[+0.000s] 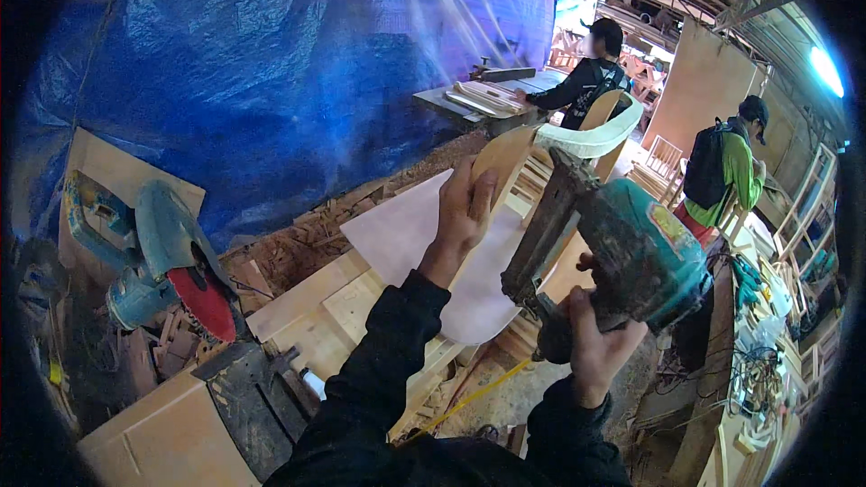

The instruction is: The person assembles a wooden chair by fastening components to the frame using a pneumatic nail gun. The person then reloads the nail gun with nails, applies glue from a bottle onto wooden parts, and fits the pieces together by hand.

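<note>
My left hand (466,203) grips a flat, curved wooden piece (505,162), thumb on its near face. A pale, bent strip (591,137) joins its upper end and curves round to the right, where more wood rises behind. In my right hand (603,343) is a worn green nail gun (645,248), held by its handle; part of my grip is hidden behind it. The gun's long, dark magazine (546,230) points up toward the bent strip; I cannot tell whether they touch. From the handle a yellow hose (478,397) runs down to the left.
A pale board (433,239) lies under my arms. At left stands a cut-off saw (171,252) with a red disc. Blue tarpaulin (271,63) hangs behind. One person (595,72) works at a far table; another, in green (735,171), stands right, near wood scraps and cables (758,379).
</note>
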Demonstrator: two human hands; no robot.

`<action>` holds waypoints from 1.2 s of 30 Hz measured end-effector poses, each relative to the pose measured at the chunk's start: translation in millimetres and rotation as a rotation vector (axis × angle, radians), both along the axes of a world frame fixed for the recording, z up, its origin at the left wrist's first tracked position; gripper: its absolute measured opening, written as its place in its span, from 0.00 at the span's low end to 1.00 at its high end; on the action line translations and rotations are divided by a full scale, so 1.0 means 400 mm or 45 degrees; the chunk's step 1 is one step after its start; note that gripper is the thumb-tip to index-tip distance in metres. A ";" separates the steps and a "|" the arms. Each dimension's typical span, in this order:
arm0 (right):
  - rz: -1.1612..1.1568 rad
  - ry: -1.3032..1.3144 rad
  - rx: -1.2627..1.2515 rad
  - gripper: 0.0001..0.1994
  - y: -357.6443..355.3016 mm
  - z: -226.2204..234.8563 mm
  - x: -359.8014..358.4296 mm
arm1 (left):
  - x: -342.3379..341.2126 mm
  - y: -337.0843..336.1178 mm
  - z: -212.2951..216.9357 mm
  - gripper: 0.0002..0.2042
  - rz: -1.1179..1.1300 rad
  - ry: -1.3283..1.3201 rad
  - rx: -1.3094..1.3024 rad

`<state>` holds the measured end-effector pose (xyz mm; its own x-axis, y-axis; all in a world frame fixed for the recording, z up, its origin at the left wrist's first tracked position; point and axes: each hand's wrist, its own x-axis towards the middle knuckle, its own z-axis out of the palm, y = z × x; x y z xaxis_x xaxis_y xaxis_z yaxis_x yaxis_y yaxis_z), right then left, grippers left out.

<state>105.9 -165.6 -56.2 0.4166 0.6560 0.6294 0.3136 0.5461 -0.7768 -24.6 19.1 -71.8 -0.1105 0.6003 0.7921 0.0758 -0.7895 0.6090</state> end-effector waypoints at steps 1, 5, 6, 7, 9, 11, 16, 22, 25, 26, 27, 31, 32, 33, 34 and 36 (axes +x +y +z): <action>0.014 -0.007 -0.009 0.16 -0.003 -0.008 0.012 | -0.008 0.003 -0.005 0.14 -0.040 0.019 0.003; 0.064 0.344 -0.003 0.18 -0.080 -0.036 0.039 | 0.005 0.003 0.022 0.17 -0.188 -0.078 0.045; 0.101 0.392 0.013 0.17 -0.087 -0.046 0.042 | -0.003 0.001 0.041 0.17 -0.175 -0.075 0.047; 0.134 0.340 0.007 0.18 -0.090 -0.085 0.073 | -0.010 0.005 0.068 0.17 -0.180 -0.017 0.199; 0.086 0.350 0.002 0.18 -0.095 -0.098 0.098 | -0.006 -0.002 0.136 0.18 -0.205 0.041 0.347; 0.060 0.348 0.022 0.16 -0.094 -0.114 0.117 | -0.032 -0.014 0.192 0.17 -0.291 0.324 0.444; -0.010 0.422 -0.046 0.20 -0.105 -0.145 0.168 | -0.049 -0.013 0.192 0.14 -0.397 0.297 0.263; -0.045 0.402 -0.014 0.15 -0.120 -0.159 0.228 | -0.028 -0.003 0.186 0.14 -0.558 0.098 0.119; -0.045 0.413 0.013 0.15 -0.119 -0.163 0.237 | -0.029 -0.002 0.190 0.15 -0.503 0.126 0.159; -0.066 0.401 0.025 0.15 -0.116 -0.166 0.248 | -0.025 -0.011 0.197 0.15 -0.445 0.169 0.218; -0.049 0.405 0.014 0.15 -0.112 -0.170 0.264 | -0.004 -0.023 0.209 0.16 -0.306 0.232 0.281; 0.032 0.507 -0.007 0.16 -0.080 -0.202 0.355 | 0.024 -0.007 0.193 0.14 -0.095 0.354 0.250; 0.021 0.521 0.045 0.17 -0.065 -0.211 0.382 | 0.027 -0.012 0.194 0.14 -0.049 0.371 0.245; 0.028 0.458 0.066 0.19 -0.044 -0.231 0.421 | 0.025 -0.011 0.194 0.14 -0.027 0.350 0.306; 0.078 0.472 0.067 0.19 -0.034 -0.240 0.450 | 0.025 -0.015 0.200 0.14 -0.008 0.331 0.370; 0.111 0.673 0.063 0.19 -0.009 -0.231 0.490 | 0.020 -0.032 0.188 0.15 0.161 0.363 0.392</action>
<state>301.8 -169.3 -148.4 0.6305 0.6769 0.3798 -0.1609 0.5927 -0.7892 -16.7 6.5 3.3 0.0806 0.3272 0.9415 0.3147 -0.9046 0.2874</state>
